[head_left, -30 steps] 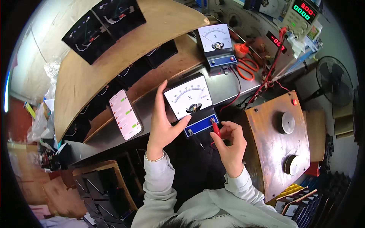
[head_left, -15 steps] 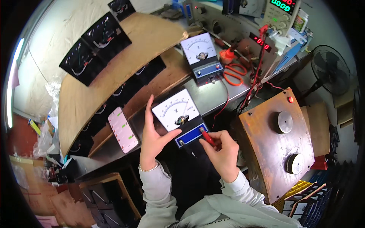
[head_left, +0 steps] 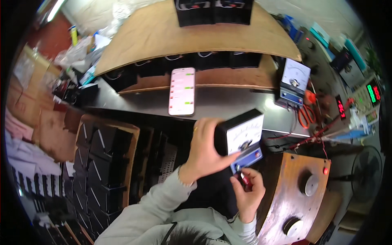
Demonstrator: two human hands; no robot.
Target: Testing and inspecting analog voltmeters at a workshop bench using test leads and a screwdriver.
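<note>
The left hand [head_left: 203, 149] clamps the meter [head_left: 244, 141] by its black casing [head_left: 234, 122], tilted in front of the tabletop [head_left: 147, 100]; the right hand [head_left: 250, 196] pinches a red clip [head_left: 245, 181] at its blue terminal strip [head_left: 248, 158]. The meter seems light and rigid, its face [head_left: 245, 131] probably fragile; the casing's sides suit gripping.

Smooth plastic meter [head_left: 244, 135], matt wooden board [head_left: 204, 38]
</note>
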